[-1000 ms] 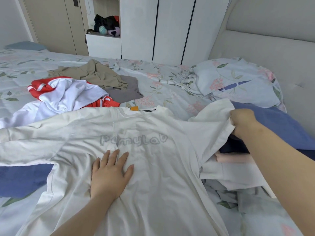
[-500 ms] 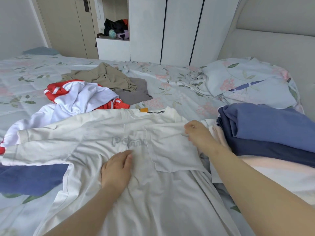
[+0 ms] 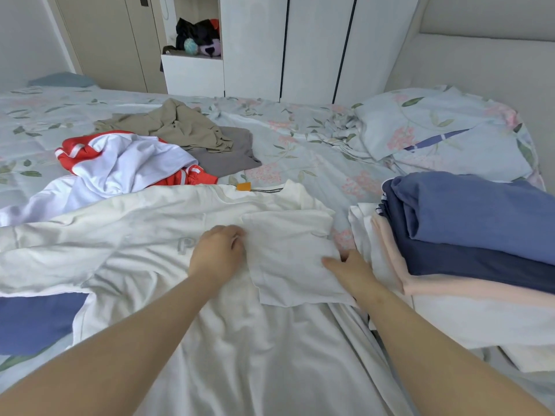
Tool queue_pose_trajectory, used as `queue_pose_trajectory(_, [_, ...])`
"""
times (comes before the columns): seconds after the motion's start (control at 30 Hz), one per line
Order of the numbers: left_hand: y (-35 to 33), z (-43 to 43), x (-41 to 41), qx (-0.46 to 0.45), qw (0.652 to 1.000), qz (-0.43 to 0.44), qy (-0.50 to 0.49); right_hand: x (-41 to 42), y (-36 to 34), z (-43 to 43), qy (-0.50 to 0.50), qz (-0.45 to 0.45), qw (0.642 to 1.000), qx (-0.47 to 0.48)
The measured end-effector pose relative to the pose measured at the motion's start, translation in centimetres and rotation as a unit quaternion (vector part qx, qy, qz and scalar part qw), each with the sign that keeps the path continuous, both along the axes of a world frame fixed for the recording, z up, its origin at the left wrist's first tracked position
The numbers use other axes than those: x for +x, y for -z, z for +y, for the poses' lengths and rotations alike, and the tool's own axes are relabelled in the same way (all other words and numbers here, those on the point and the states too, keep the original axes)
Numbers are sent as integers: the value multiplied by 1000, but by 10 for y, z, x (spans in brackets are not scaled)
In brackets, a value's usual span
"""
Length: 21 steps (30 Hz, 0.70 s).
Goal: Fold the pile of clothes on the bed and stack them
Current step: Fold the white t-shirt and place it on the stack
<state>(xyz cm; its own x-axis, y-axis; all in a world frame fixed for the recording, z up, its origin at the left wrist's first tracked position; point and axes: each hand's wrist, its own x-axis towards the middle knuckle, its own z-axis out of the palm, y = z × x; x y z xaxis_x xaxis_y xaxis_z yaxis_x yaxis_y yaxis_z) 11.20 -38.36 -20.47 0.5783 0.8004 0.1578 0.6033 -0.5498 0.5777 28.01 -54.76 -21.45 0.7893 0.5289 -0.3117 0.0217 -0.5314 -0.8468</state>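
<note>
Grip state: the left hand [image 3: 217,256] has its fingers curled onto the hem of the folded-in sleeve of the white T-shirt [image 3: 240,340] and pinches the fabric there. The right hand [image 3: 351,265] lies relaxed, thumb and fingers extended, pressing the right edge of the same fold; it clamps nothing.

The bed [image 3: 300,145] carries a pale blue sheet printed with pink blossoms and green leaves, lightly rumpled.

The white T-shirt is spread flat across the near part of the bed, collar away from the camera. The cloth is thin, soft knit with shallow creases. The right sleeve forms a roughly square panel over the chest and covers most of a grey printed word.

The stack of folded clothes [image 3: 480,229] sits just right of the shirt: medium blue on top, navy below, then pale pink, then white. The edges are rounded and thick.

A red-and-white garment [image 3: 126,163], smooth and crumpled, lies beyond the shirt's left shoulder. A khaki garment [image 3: 171,127] lies partly on a flat grey garment [image 3: 228,151] behind it.

A small orange tag [image 3: 244,186] sits at the collar.
</note>
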Motion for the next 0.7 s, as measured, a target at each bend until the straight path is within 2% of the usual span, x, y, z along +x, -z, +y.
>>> queue_pose_trajectory(0.17, [-11, 25, 81, -12, 999, -35, 19, 23, 5, 15, -42, 31, 997, -57])
queue_pose_trajectory(0.27, [-4, 47, 118, -12, 1000, -6, 19, 35, 4, 23, -76, 24, 993, -88])
queue_pose_trajectory(0.4, [14, 72, 135, -34, 996, 80, 7, 39, 3, 23, -107, -87, 978, -157])
queue_pose_trajectory(0.5, [21, 82, 139, -4, 989, 149, 0, 32, 3, 20, -125, -168, 962, -175])
queue_pose_trajectory(0.7, [21, 106, 124, 0, 981, 158, -109, 30, 5, 22, -139, -222, 946, -191])
